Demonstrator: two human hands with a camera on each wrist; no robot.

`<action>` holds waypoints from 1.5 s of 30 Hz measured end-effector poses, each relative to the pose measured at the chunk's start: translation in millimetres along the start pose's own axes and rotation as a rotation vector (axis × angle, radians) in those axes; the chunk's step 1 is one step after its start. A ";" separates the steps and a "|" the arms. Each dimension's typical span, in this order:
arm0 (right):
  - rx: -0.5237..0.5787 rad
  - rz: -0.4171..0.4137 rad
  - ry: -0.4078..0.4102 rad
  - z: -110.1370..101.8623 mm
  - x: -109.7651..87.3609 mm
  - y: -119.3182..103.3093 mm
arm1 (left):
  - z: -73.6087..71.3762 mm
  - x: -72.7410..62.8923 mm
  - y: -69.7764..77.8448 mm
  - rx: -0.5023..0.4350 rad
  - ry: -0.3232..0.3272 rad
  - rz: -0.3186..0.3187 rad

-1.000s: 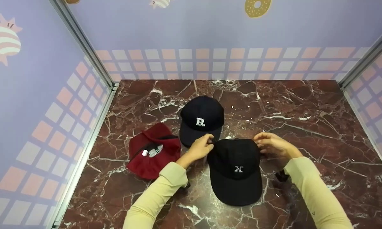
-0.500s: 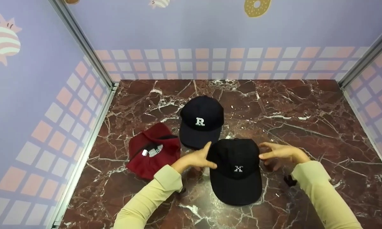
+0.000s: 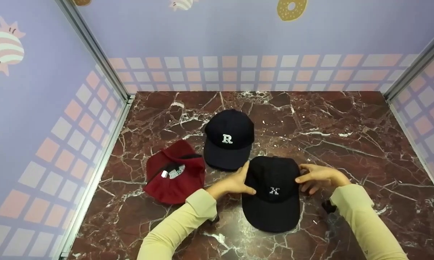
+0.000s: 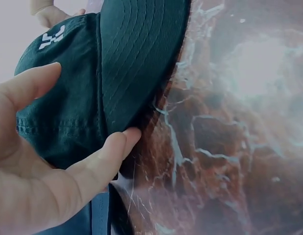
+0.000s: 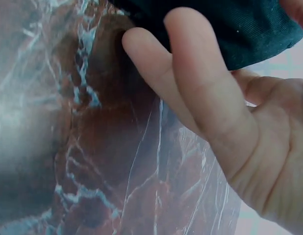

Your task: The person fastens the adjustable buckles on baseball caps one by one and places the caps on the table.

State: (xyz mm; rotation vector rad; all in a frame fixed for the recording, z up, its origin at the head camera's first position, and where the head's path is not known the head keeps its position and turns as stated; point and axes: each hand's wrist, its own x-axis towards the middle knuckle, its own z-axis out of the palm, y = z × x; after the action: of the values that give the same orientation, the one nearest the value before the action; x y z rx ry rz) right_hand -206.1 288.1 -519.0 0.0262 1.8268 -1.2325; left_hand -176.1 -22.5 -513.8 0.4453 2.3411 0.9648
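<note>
Three caps share the marble tabletop (image 3: 350, 122), well inside its edges. From the left wall (image 3: 40, 108), a broad strip of marble runs to the red cap (image 3: 175, 177), which lies crumpled with a white tag showing. Just beside it, at about eleven o'clock from the black cap (image 3: 273, 180), sits the navy cap (image 3: 228, 141), its brim towards six; behind it the marble reaches to the back wall (image 3: 188, 32) at twelve. The widest stretch lies at three o'clock, out to the right wall (image 3: 432, 90).

At the black cap's nine o'clock is the left hand (image 3: 231, 183), thumb and fingers spread, one digit over the crown's side and others by the base of the brim. The black cap stands upright between both hands, brim towards six. At its three o'clock, the right hand (image 3: 320, 177) has its digits apart beside the crown; from the tight right wrist view, which fingertips actually touch the fabric seems uncertain.
</note>
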 end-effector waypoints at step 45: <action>0.217 -0.143 0.544 -7.0 22.8 -13.3 | 25.0 62.7 12.5 0.004 0.248 0.079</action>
State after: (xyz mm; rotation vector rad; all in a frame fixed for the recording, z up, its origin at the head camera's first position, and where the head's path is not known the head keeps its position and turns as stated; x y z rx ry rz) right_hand -230.4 276.7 -524.2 0.3926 2.1687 -1.6362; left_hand -209.1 30.5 -542.7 0.4445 2.5630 1.1079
